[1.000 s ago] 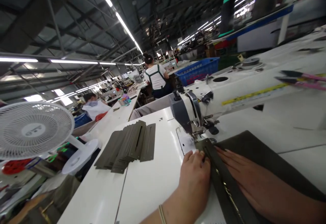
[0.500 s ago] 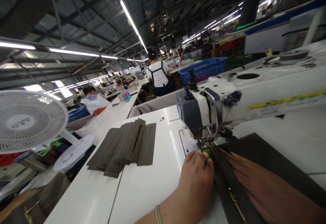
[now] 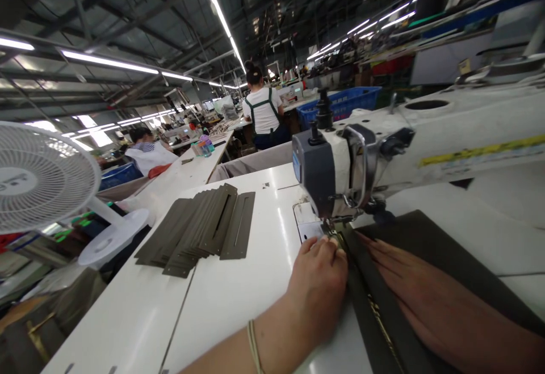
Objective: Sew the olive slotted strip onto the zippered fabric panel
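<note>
- The left hand [image 3: 317, 286] lies knuckles-up on the white tabletop [image 3: 238, 306], its fingers curled close together and pressing the left edge of the dark olive fabric piece [image 3: 430, 249] right in front of the presser foot [image 3: 330, 227].
- The right hand [image 3: 409, 289] lies flat on top of the fabric at about 3 o'clock from the left hand, its fingers stretched long and close together, tips aimed at the needle area; it pins the cloth down and grips nothing.
- The fabric piece runs from under the sewing machine head [image 3: 336, 175] back toward 5 o'clock, with a zipper strip [image 3: 381, 328] along the seam line between the two hands.
- To do this step well, I judge both hands should keep even downward pressure and let the edge feed straight, with fingertips kept clear of the needle, which sits very near them.
- The zipper teeth look like the guide line; keeping them parallel to the foot should keep the stitch true.
- A fanned stack of slotted olive pieces [image 3: 200, 229] lies at 10 o'clock from the left hand, well apart.
- A white desk fan [image 3: 40, 178] stands off the tabletop's left edge at 9 o'clock.
- A person in a white shirt [image 3: 263, 114] stands at a far bench, near a blue crate [image 3: 340, 107].
</note>
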The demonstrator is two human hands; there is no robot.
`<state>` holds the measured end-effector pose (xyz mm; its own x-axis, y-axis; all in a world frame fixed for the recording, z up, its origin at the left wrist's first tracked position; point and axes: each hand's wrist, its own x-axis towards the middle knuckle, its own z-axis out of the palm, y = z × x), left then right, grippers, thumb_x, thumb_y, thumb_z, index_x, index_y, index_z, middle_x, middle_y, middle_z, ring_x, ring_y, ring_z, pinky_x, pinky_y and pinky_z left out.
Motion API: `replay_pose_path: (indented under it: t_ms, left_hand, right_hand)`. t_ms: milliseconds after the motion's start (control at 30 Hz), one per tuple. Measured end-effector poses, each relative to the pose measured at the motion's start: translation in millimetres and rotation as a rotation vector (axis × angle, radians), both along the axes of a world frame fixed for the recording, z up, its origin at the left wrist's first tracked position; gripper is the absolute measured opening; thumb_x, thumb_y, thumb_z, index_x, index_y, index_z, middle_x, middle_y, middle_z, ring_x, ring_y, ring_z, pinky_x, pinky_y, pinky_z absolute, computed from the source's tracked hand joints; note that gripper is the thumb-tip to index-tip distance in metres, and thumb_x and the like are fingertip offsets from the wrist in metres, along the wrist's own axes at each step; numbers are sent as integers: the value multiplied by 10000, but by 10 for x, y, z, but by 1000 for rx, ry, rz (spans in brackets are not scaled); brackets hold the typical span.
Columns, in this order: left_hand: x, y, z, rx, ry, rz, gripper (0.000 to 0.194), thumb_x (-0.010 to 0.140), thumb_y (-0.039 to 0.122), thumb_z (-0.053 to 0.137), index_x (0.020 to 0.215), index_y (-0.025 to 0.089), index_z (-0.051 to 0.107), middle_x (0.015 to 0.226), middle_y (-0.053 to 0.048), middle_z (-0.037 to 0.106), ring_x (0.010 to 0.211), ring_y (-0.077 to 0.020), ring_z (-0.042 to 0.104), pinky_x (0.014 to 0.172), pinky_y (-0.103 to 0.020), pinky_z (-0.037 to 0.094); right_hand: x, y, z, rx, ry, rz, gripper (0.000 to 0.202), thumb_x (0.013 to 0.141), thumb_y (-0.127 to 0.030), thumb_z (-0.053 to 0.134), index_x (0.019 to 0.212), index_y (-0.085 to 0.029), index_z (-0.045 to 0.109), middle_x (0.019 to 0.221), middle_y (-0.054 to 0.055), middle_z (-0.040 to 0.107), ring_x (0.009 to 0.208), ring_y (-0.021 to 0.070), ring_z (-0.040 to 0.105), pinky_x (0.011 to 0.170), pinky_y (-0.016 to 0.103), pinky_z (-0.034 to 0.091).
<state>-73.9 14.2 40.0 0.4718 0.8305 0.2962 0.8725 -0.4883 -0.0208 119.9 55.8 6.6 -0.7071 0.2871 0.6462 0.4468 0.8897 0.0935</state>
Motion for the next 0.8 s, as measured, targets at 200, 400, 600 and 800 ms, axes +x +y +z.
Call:
replay_pose_path:
  t_ms: [200,400,600,800]
  left_hand:
    - [-18,-1,68,1,41,-20,167,926,98,494,1025,98,629,1109,-142,673,1043,-232,650,1002,-391,496]
    - [-26,39,53,-2,33,-21,149,922,106,512,1026,117,618,1091,-130,673,1019,-222,652,999,-388,509]
    - [-45,59,65,-3,19,-46,127,884,120,544,992,125,611,1066,-140,663,991,-237,646,991,-402,519]
    - [-64,115,93,-40,52,-20,121,805,102,596,926,115,601,955,-129,643,910,-243,633,902,-369,553]
  right_hand:
    - [-5,4,-48,-40,21,11,712,901,-111,400,1562,-98,137,1392,165,551,1250,249,556,1009,395,517]
    - [-35,34,-94,-25,60,27,668,911,-128,384,1554,-110,205,1384,162,560,1189,243,606,997,401,524]
    - [-40,94,-173,-77,57,27,624,926,-157,429,1535,-151,291,1417,134,536,1246,239,562,1033,402,496]
    - [0,97,29,-29,87,61,645,906,-142,429,1537,-170,296,1347,105,606,1141,231,637,961,369,548]
